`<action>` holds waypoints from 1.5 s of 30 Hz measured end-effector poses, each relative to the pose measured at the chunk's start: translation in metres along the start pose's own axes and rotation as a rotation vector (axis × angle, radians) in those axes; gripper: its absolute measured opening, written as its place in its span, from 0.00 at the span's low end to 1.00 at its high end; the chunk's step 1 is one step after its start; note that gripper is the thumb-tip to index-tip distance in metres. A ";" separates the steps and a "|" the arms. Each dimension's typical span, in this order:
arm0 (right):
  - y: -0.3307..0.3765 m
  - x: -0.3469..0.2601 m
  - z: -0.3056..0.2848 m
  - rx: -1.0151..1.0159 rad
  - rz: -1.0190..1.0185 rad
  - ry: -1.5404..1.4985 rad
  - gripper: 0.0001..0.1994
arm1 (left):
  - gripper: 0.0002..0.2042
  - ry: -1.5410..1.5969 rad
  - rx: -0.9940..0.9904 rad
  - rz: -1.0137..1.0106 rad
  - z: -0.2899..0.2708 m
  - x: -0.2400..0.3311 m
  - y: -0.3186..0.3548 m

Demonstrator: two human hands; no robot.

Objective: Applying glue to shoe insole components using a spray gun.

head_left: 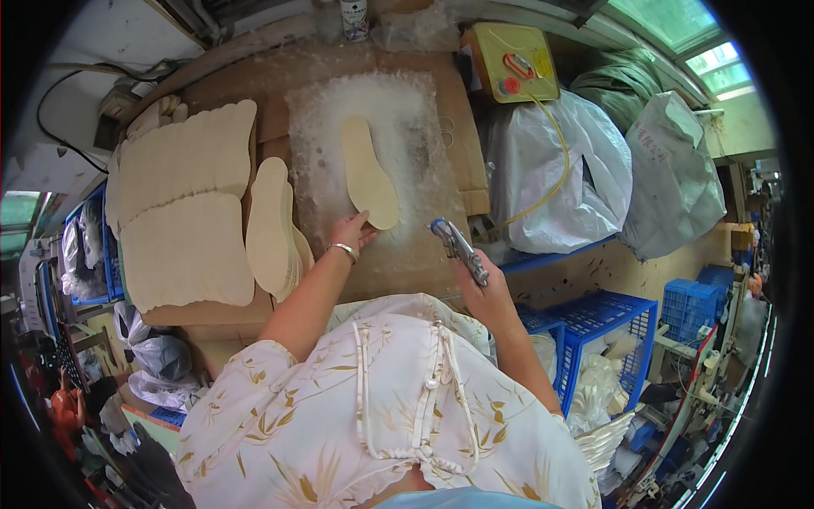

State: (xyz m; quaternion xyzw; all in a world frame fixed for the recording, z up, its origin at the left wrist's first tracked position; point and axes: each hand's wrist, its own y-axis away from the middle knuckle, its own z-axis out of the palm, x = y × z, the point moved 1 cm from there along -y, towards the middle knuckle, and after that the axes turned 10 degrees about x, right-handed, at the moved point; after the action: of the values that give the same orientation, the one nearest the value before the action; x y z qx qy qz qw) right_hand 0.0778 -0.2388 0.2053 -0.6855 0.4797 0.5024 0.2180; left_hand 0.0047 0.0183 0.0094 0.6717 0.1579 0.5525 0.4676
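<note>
- Right now the left hand (349,233) pinches the heel end of one insole (369,172), fingers narrowed on its near edge.
- Beside it, the right hand (483,288) is wrapped around a spray gun (458,247), whose nozzle points up and left toward the insole; a yellow hose (555,161) runs off to a yellow can (514,61).
- Lying flat, the insole rests on a white crusted patch (390,119) of the cardboard (458,127) bench top.
- Its long axis runs away from the person, toe far, heel near, leaning slightly left at the far end.
- Judging by the layout, this piece looks mid-way: placed, with the gun raised; whether it is coated I cannot tell.
- Left of it, a leaning stack (273,225) and fanned rows (182,204) of insoles suggest many pieces handled or waiting.
</note>
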 end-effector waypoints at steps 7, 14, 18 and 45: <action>-0.051 -0.045 0.028 -0.077 -0.129 0.012 0.11 | 0.12 0.047 -0.052 -0.078 0.012 -0.020 0.010; -0.071 -0.045 0.035 -0.019 -0.284 0.042 0.14 | 0.11 0.015 -0.023 -0.049 0.011 -0.023 0.006; -0.077 -0.047 0.037 -0.013 -0.172 0.041 0.14 | 0.11 0.047 0.006 -0.045 0.009 -0.030 0.004; -0.061 -0.059 0.055 0.016 -0.092 0.119 0.12 | 0.12 -0.085 -0.135 -0.134 0.001 -0.020 -0.001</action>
State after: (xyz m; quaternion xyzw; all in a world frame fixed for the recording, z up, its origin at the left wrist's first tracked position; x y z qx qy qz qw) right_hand 0.1026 -0.1430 0.2251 -0.7339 0.4636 0.4463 0.2174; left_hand -0.0008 0.0036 -0.0031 0.6494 0.1448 0.5004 0.5540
